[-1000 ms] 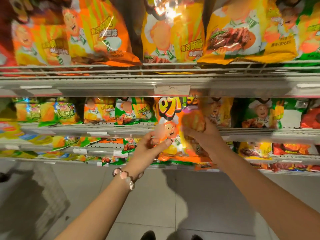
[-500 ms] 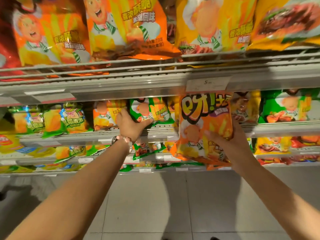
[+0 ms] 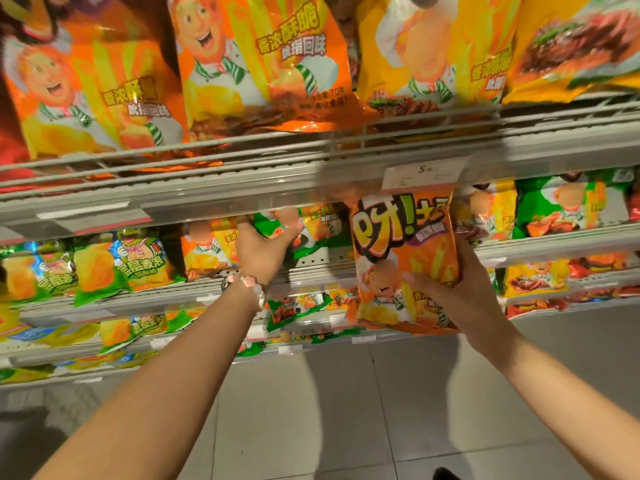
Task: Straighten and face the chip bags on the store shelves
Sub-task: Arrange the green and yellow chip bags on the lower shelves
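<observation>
My right hand (image 3: 460, 289) grips an orange chip bag (image 3: 398, 251) upright in front of the second shelf, front face toward me. My left hand (image 3: 261, 252) reaches into that shelf and holds the lower edge of a green and orange chip bag (image 3: 311, 226) standing there. An orange bag (image 3: 204, 247) stands just left of my left hand. Large orange bags (image 3: 256, 64) fill the top shelf.
The grey wire shelf rail (image 3: 242, 181) with a white price tag (image 3: 420, 173) runs above my hands. Green and yellow bags (image 3: 114, 268) sit at left, green and red bags (image 3: 568, 209) at right. Lower shelves hold more bags. Grey tiled floor (image 3: 329, 410) lies below.
My left hand let go of the orange bag and reached left into the second shelf onto a green bag. My right hand turned the orange bag upright and lifted it. The view tilted up.
</observation>
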